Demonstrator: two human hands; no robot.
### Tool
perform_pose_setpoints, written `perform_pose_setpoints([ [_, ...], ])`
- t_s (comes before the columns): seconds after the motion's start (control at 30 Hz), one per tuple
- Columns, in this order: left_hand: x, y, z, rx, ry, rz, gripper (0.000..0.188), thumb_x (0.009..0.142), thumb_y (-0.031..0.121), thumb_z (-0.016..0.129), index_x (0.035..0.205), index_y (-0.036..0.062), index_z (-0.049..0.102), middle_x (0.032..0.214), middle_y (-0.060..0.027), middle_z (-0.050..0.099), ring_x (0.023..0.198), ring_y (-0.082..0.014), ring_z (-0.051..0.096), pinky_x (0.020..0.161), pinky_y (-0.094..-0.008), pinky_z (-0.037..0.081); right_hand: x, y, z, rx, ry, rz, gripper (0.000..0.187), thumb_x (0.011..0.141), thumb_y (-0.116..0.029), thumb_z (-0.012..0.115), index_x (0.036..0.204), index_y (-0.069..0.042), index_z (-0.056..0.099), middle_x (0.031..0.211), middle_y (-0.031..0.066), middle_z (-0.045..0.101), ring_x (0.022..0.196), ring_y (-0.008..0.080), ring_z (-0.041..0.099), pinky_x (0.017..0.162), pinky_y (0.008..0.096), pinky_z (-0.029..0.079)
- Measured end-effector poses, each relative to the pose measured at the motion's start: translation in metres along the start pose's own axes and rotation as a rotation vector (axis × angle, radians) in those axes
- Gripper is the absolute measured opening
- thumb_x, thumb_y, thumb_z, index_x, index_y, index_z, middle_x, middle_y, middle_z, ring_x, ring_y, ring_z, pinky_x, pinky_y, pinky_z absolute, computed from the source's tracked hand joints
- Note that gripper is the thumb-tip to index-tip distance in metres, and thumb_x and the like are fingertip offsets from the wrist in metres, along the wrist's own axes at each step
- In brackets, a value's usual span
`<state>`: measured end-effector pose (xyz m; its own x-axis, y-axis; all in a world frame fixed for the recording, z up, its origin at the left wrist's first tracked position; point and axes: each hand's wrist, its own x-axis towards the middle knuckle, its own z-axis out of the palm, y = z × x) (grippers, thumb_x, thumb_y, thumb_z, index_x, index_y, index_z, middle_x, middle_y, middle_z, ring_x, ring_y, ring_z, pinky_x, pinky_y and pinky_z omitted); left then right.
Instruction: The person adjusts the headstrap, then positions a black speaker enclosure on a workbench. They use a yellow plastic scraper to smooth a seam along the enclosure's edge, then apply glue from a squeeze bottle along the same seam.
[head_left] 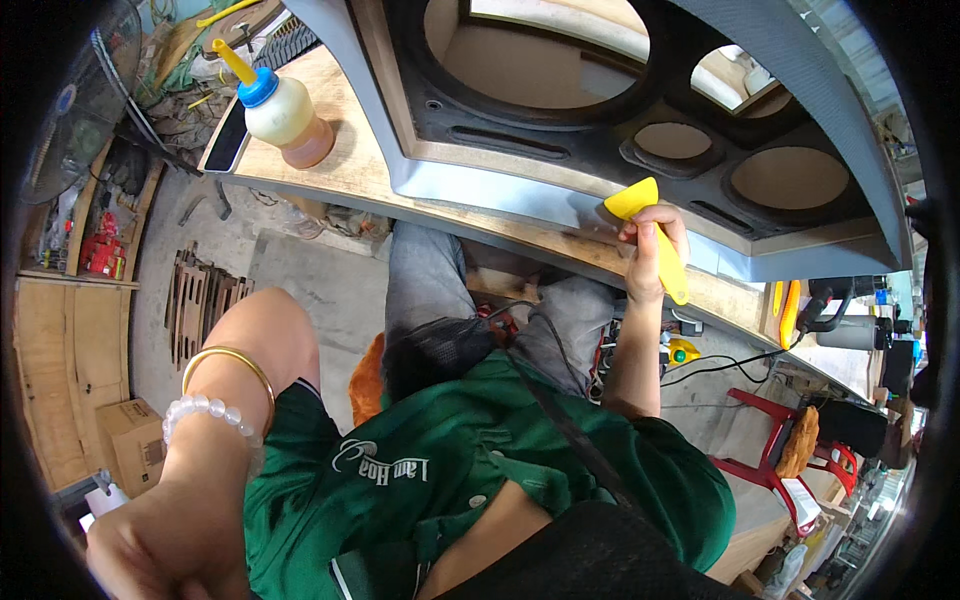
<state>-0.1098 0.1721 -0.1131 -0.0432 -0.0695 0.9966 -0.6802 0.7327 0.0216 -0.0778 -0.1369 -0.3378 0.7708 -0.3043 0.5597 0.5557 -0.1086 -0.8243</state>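
Note:
My right hand (658, 245) is closed around a yellow plastic scraper (670, 270). The scraper's wide end points up and left, in front of the lower edge of a large speaker cabinet (500, 118). This cabinet has a black front with several round cutouts and slots, and blue-grey covering (480, 190) along its edges. My left hand (150, 545) is raised close to the camera at the lower left. Its fingers are turned away and partly cut off, so any grip is hidden. A gold bangle and a pale bead bracelet circle that arm.
The cabinet rests on a wooden bench (345, 125). On its left stand a squeeze bottle (290, 120) with a blue cap and yellow nozzle, and a phone (228, 140). Box cutters (789, 312) and a heat-gun-like tool (845, 325) lie right. A red chair (765, 405) stands behind.

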Motion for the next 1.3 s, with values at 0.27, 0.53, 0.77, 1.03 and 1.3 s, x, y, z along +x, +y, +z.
perform_pose_setpoints([
  [0.27, -0.120, -0.053, -0.065, -0.670, 0.575, -0.763, 0.061, 0.080, 0.059, 0.055, 0.093, -0.0005, 0.055, 0.070, -0.0103, 0.049, 0.052, -0.0156, 0.042, 0.042, -0.0275, 0.033, -0.002, -0.001, -0.001, -0.085, -0.034, 0.035, 0.008, 0.087, -0.009, 0.056, 0.083, -0.002, 0.055, 0.077, 0.0044, 0.055, 0.065, 0.0081, 0.051, 0.061, 0.0209, 0.043],
  [0.53, -0.229, -0.125, -0.135, -0.865, 1.419, -0.263, 0.095, 0.075, 0.064, 0.055, 0.128, -0.0100, 0.027, 0.123, -0.0271, 0.041, 0.111, -0.0344, 0.046, 0.094, -0.0433, 0.044, -0.001, -0.003, 0.007, -0.435, -0.091, -0.085, 0.003, 0.081, -0.003, 0.059, 0.080, -0.002, 0.056, 0.072, 0.0089, 0.058, 0.063, 0.0147, 0.054, 0.061, 0.0240, 0.043],
  [0.77, -0.208, -0.131, -0.140, -0.631, 1.405, -0.149, 0.072, 0.076, 0.044, 0.067, 0.130, 0.0060, 0.036, 0.128, -0.0221, 0.041, 0.109, -0.0331, 0.048, 0.093, -0.0436, 0.046, 0.001, -0.008, 0.010, -0.464, -0.074, -0.158, 0.003, 0.078, 0.000, 0.059, 0.079, -0.001, 0.056, 0.072, 0.0102, 0.059, 0.063, 0.0172, 0.056, 0.061, 0.0251, 0.044],
  [1.03, -0.179, -0.048, -0.087, 0.274, 0.934, -0.718, 0.096, 0.069, 0.067, 0.061, 0.133, 0.0018, 0.033, 0.130, -0.0208, 0.041, 0.111, -0.0366, 0.049, 0.087, -0.0494, 0.048, -0.004, -0.001, 0.005, -0.420, -0.081, -0.056, 0.004, 0.080, -0.004, 0.058, 0.081, -0.001, 0.056, 0.072, 0.0102, 0.059, 0.063, 0.0169, 0.056, 0.061, 0.0251, 0.044],
  [1.3, -0.171, -0.071, -0.036, -0.657, 0.792, -0.627, 0.103, 0.060, 0.066, 0.068, 0.136, 0.0073, 0.031, 0.138, -0.0240, 0.031, 0.119, -0.0504, 0.036, 0.093, -0.0587, 0.040, 0.007, -0.019, -0.001, -0.067, -0.122, -0.124, 0.042, 0.094, -0.030, 0.034, 0.111, 0.003, 0.055, 0.106, 0.0131, 0.051, 0.094, 0.0198, 0.051, 0.082, 0.0315, 0.041],
])
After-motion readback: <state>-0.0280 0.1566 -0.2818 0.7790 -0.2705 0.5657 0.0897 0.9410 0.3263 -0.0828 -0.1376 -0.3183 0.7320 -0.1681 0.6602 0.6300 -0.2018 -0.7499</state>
